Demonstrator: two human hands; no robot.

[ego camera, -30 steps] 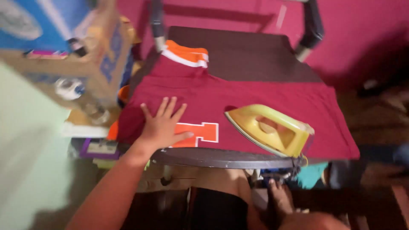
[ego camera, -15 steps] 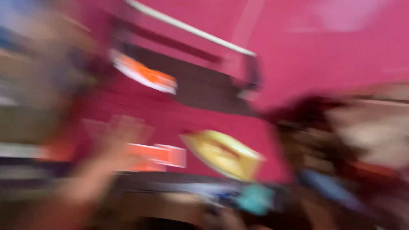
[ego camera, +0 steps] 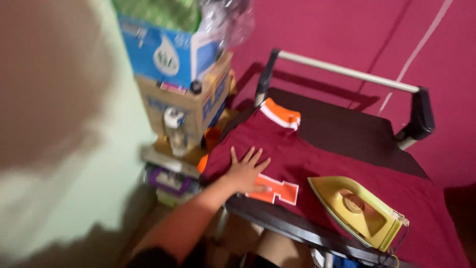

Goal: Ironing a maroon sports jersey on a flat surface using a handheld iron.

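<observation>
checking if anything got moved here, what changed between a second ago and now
Only the camera swung left, bringing the stacked boxes more into view. The left hand stays flat on the maroon garment, and the yellow iron stays on it, untouched. The right hand is out of view.

Dim, warm indoor light, soft focus throughout.
The left wall [ego camera: 74,164] is smeared and shadowed; the rail [ego camera: 347,73] casts a dark shadow on the magenta wall behind, and the yellow iron [ego camera: 359,211] near the worktop's front edge looks slightly blurred.

A yellow iron [ego camera: 361,211] rests flat on the dark table [ego camera: 347,130]. 2 stacked cardboard boxes [ego camera: 186,82] stand against the pale green wall [ego camera: 94,198], magenta wall [ego camera: 357,39] behind.
</observation>
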